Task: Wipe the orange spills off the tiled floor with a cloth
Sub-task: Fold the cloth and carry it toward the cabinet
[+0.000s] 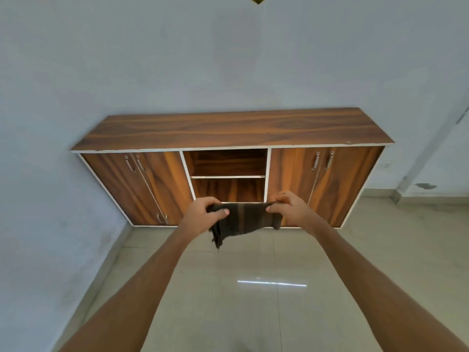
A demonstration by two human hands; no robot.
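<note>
A person's two bare arms reach forward over a pale tiled floor toward a low wooden cabinet that stands against a grey-blue wall.

Both hands are clamped on a dark, faintly striped cloth. The left hand pinches one upper corner and the right hand pinches the other, so the cloth is stretched between them. It hangs in the air in front of the cabinet's open middle shelves, above the floor and not touching it. A frayed end dangles below the left hand.

No orange spill shows on any tile in view. The floor in front of the cabinet looks glossy and bare, with a bright strip of reflected light nearer the person than the cabinet. Judging from this, wiping has not begun. The cloth is only being held ready, and the spills must lie outside the view. All of the wiping is left to do.

For room to move, the floor opens widely in front of the cabinet and off to its right. To the cabinet's left, the wall closes in and meets the floor along a slanting edge, making a tight corner. The cabinet's base rests on the floor along its whole front, a hard stop for any forward stroke. Its four doors are closed, two on either side of the open shelves.
</note>
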